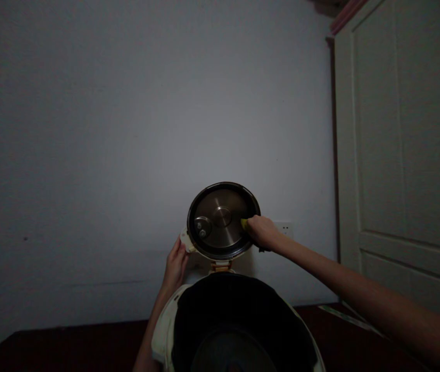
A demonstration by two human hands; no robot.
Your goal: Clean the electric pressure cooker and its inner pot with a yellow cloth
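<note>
An electric cooker (pixel 165 323) with a dark inner pot stands before me, its round lid (pixel 220 201) raised on the hinge at the back. The lid's metal inner face, with a small valve at its left, points toward me. At the lid's left edge, my left hand (pixel 177 263) is closed round a white tab. My right hand (pixel 262 231) is closed at the lid's right side, with a small yellow piece (pixel 244 224) showing from its fingers against the inner face. Whether that piece is a sponge or a cloth I cannot tell.
The cooker stands on a dark reddish tabletop (pixel 88 346) against a pale wall (pixel 146 129). A wall socket (pixel 285 228) sits behind my right wrist. On the right rises a light panelled cabinet (pixel 398 155). A flat greenish strip (pixel 347 316) lies on the table near it.
</note>
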